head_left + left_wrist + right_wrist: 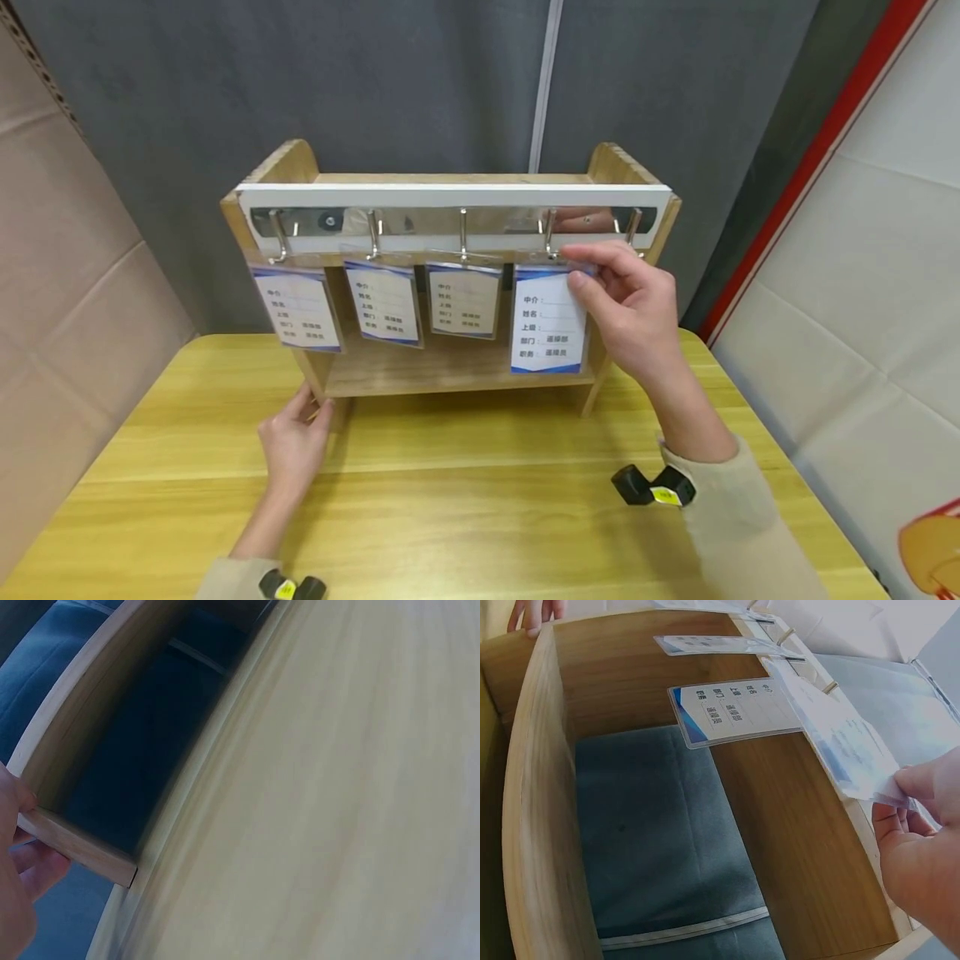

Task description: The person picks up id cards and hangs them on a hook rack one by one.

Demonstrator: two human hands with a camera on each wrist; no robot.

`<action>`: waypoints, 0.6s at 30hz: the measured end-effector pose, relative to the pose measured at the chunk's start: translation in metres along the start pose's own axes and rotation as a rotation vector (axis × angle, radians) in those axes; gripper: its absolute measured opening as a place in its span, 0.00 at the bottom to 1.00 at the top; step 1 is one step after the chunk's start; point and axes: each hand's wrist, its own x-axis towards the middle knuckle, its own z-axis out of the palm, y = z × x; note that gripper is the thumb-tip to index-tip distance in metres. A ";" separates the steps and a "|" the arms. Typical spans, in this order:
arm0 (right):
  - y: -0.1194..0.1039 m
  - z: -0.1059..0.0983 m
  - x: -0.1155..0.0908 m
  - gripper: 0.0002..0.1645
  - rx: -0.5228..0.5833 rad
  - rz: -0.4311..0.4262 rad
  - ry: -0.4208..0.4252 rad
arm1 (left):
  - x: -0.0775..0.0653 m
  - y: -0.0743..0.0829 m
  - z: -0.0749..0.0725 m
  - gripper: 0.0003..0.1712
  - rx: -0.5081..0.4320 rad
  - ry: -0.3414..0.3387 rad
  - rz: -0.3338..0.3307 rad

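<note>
A small wooden shelf (457, 379) stands on the table, with a white rail (450, 197) of metal hooks along its upper front. My right hand (633, 312) pinches the upper right corner of a clear-sleeved name badge (549, 321) just below the fourth hook (551, 229). In the right wrist view this badge (847, 742) tilts out from the rail between thumb and fingers. Three similar badges hang to its left: one at the far left (297, 308), a second (382, 302) and a third (464, 300). My left hand (292, 442) grips the shelf's lower left side panel (82, 851).
The fifth hook (634, 223) is partly behind the right hand. A yellow wood-grain table (465, 500) carries the shelf. Behind rises a dark grey partition (420, 83); pale panels flank the left side (67, 292) and the right (862, 275).
</note>
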 end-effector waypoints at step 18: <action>-0.008 0.004 0.000 0.15 -0.129 0.041 0.003 | 0.000 0.002 -0.001 0.26 -0.002 -0.007 -0.017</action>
